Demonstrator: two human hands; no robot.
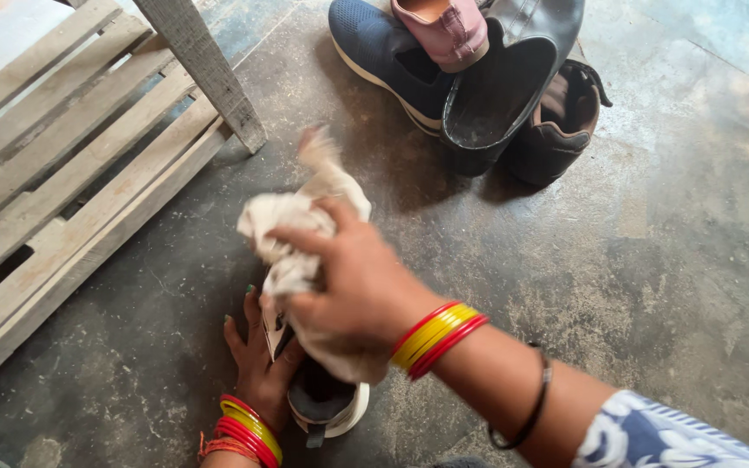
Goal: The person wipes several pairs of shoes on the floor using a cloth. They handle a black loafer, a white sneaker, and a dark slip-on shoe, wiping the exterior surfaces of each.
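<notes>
Right hand (353,286) grips a pale cloth (292,221) over a shoe (327,403); left hand (257,360), fingers apparently open, steadies its left side.

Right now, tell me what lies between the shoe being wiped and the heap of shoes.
In the head view, only bare grey concrete floor separates the white-soled shoe from the shoe heap; the right hand holds a cloth above it.

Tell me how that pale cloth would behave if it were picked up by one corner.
The cloth would probably hang limp: it is bunched and creased in the right hand, with a loose end sticking up. It looks thin, so likely light. It should not slip much, since the fingers crumple it easily against the shoe that the left hand steadies.
</notes>
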